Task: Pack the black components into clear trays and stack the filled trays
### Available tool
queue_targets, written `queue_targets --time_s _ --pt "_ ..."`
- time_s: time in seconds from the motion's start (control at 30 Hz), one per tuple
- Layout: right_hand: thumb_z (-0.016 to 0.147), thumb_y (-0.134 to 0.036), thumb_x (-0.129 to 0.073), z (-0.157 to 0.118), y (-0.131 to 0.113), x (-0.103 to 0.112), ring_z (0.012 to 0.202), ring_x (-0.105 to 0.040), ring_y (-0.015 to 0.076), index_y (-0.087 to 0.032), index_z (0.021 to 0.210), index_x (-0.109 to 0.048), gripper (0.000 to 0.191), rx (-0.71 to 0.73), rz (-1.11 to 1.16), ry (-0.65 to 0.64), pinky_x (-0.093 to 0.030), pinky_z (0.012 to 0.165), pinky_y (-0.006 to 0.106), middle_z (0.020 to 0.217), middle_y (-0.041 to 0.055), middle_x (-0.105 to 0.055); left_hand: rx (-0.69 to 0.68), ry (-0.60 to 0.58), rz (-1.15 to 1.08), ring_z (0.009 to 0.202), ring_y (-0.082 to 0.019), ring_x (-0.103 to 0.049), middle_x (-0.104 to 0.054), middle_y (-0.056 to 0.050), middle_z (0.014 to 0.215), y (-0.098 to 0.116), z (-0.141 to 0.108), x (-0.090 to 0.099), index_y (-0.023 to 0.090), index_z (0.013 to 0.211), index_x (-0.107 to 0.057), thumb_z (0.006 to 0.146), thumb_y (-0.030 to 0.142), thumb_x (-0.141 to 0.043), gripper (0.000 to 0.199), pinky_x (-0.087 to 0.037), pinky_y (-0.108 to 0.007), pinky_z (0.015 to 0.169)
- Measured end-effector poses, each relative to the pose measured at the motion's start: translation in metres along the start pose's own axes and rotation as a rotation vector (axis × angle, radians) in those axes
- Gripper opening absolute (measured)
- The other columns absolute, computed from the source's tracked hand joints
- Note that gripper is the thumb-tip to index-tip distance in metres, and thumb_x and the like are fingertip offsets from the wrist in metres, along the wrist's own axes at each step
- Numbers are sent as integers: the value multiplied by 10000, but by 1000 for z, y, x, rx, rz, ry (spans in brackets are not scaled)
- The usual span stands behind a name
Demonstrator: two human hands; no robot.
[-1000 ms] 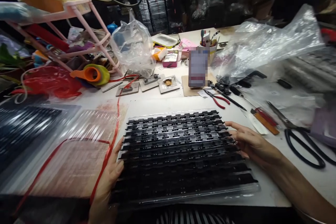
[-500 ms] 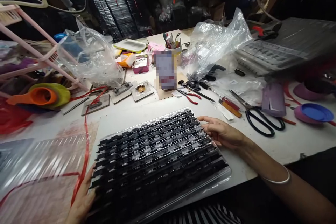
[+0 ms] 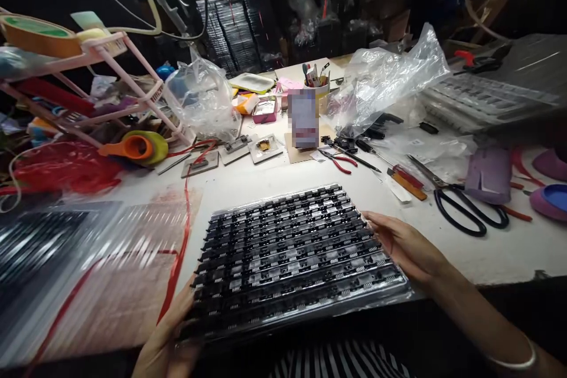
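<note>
A clear plastic tray filled with rows of small black parts is held over the table's near edge. My left hand grips its left side, the fingertips hidden beneath or behind it. On the opposite side, my right hand is closed on the tray's right edge, with its fingers partly out of sight under the rim. The black parts lie in straight rows, each with small pale pins.
Black-handled scissors, red pliers and a screwdriver lie at right. Several small blocks and a phone-like blurred object stand behind. A pink rack and more clear trays are at left.
The view has turned left, so the scene sits further right. My right hand has closed in on the tray's right edge, and the tray looks nearer to me, over the table edge.
</note>
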State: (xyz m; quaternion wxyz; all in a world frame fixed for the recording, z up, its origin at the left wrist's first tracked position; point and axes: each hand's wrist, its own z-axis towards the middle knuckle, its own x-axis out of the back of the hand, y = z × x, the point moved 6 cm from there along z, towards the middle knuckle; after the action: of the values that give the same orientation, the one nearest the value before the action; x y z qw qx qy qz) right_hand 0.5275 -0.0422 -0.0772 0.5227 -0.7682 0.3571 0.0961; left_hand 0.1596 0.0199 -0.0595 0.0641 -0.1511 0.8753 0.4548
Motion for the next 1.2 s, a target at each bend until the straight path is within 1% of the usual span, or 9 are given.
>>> queue_targets --time_s 0.1,0.17,0.27,0.33,0.43,0.67,0.9,1.07,1.2 --pt "828 -181 -608 -19 10 2 923 -658 123 -220 832 -717 116 9 111 193 -539 792 165 942 -8 -721 73 24 -123 1095 -245 -602 -646 -22 1208 -9 -6 4 293 1346 -466 775 117 -610 615 -533 -284 867" --pt "875 -210 -561 -31 16 -1 1035 -625 122 -232 919 -721 167 -16 127 255 -509 875 178 1037 -13 -710 81 -32 -176 1118 -238 -585 -626 -16 1239 -12 -6 3 310 1359 -443 795 108 -578 614 -512 -294 904" --pt "910 -314 -533 -42 22 -8 1151 -561 133 -252 1111 -669 251 -53 143 225 -472 949 204 1173 -22 -662 69 -130 -194 1149 -229 -562 -610 -9 1262 -15 -5 0 310 1383 -406 808 157 -581 621 -480 -278 941" --pt "902 -370 -540 -45 24 -13 1179 -540 146 -264 1184 -628 313 -71 186 155 -468 960 221 1221 -22 -637 33 -115 -130 1132 -234 -574 -645 -21 1211 -16 -3 1 286 1394 -393 772 152 -628 678 -479 -262 936" --pt "898 -336 -546 -43 30 -18 1170 -551 174 -264 1194 -621 314 -93 316 85 -460 988 287 1219 -12 -638 -15 -58 -64 1122 -258 -580 -673 -39 1163 -18 1 5 268 1398 -392 728 164 -674 734 -481 -286 938" --pt "844 -208 -595 -36 53 -16 1057 -624 204 -252 1020 -712 216 -144 567 81 -423 1031 393 1054 -3 -713 -99 50 99 1189 -294 -528 -688 -33 1133 -21 21 30 269 1306 -517 638 178 -728 706 -473 -334 954" --pt "763 -144 -679 -33 55 -8 953 -665 185 -243 987 -720 249 -141 652 102 -420 1035 373 931 -27 -739 -182 -63 35 1229 -304 -490 -707 -33 1078 -26 45 46 274 1169 -617 639 142 -724 557 -460 -348 971" --pt "784 -167 -663 -33 51 -12 925 -674 186 -244 976 -719 215 -112 613 77 -425 1026 393 920 -28 -741 -180 48 210 1333 -306 -337 -707 -28 1086 -27 62 65 266 1008 -690 570 166 -783 459 -344 -317 1064" --pt "801 -162 -625 -34 51 -14 919 -674 188 -230 953 -723 193 -120 629 97 -420 1028 398 907 -17 -742 -68 24 146 1339 -305 -313 -684 -6 1146 -29 48 54 296 1150 -640 615 234 -774 555 -303 -373 1088"
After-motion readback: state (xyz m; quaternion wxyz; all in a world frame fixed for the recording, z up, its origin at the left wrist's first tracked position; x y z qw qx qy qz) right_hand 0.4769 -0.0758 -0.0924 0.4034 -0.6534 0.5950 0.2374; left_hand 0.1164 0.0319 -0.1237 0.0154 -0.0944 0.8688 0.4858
